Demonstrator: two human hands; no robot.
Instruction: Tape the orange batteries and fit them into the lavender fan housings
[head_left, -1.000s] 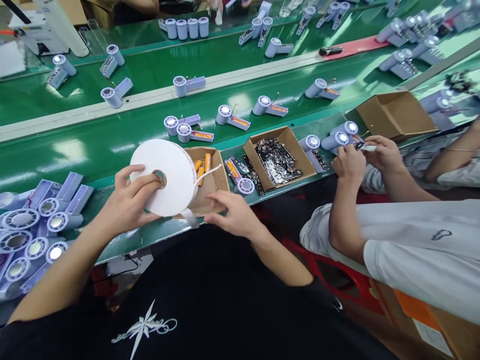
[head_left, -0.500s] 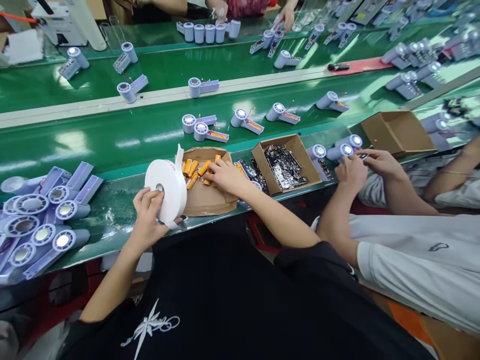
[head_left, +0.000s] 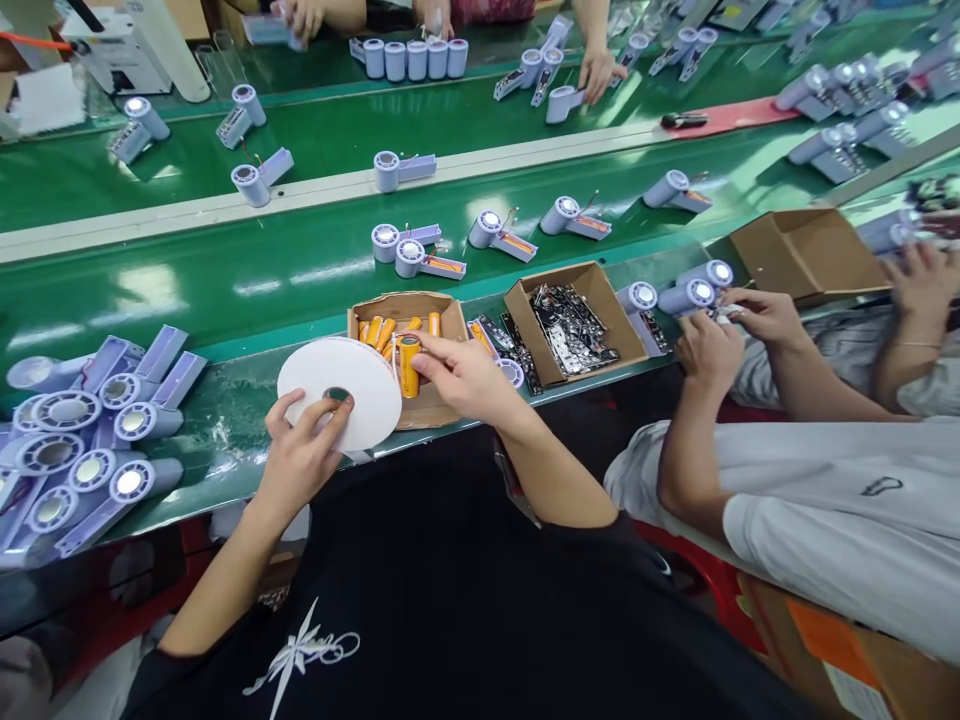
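My left hand (head_left: 304,450) grips a wide roll of white tape (head_left: 319,372), its fingertips at the core hole. Between the thumb and fingers of my right hand (head_left: 472,380) is an orange battery cell (head_left: 409,367), held upright close to the roll's right edge. Behind both hands lies a shallow cardboard box (head_left: 442,408) with several more orange batteries (head_left: 382,330) in it. Just right of my right hand are a few circuit boards (head_left: 504,338) and part of a lilac housing (head_left: 512,373).
A cardboard box of circuit boards (head_left: 574,330) stands to the right. Lilac fan housings (head_left: 90,430) are heaped at the left. Others, some with batteries in their handles (head_left: 514,245), lie along the green belt (head_left: 285,270). A co-worker's hands (head_left: 709,345) work at the right; more people are across.
My right hand has lifted a battery out of the shallow box and brought it beside the tape roll. The roll has turned its flat face upward. Across the belt, a co-worker's hand reached a housing.
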